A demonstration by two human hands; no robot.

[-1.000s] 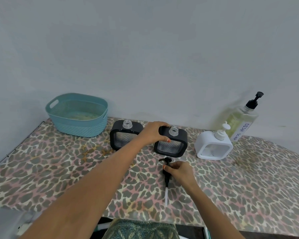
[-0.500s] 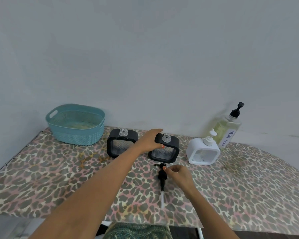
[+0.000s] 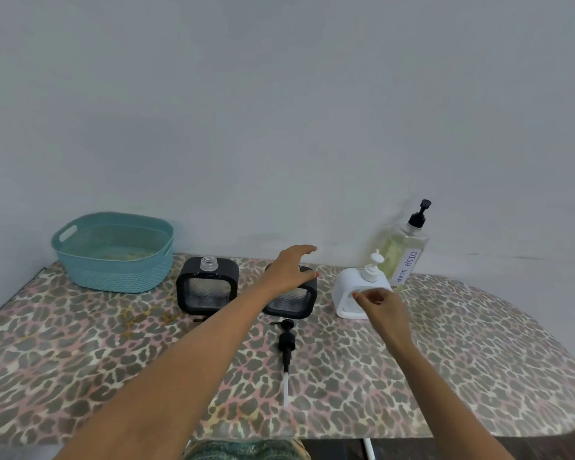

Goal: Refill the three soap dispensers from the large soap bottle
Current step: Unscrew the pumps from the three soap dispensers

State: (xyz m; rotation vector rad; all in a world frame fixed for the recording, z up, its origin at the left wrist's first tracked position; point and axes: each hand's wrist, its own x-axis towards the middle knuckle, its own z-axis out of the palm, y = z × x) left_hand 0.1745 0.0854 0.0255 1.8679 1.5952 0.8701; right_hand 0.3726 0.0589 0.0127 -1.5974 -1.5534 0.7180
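Uncapping stage only; nothing judged refilled yet.
Black square dispenser [image 3: 207,288] found opened, white plastic dispenser [image 3: 343,284] capped; left hand [image 3: 287,270] and right hand [image 3: 377,308] unclenched, empty.

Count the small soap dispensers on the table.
3: the left black dispenser beside the basket, the middle black dispenser under the left hand, the white dispenser in front of the large soap bottle.

a home corner: leopard-print table [image 3: 80,360], teal basket [image 3: 113,270], dish soap bottle [image 3: 402,257], grey wall [image 3: 279,111]

Woven-textured plastic basket [image 3: 113,260]; glossy leopard-print table cover [image 3: 445,360].
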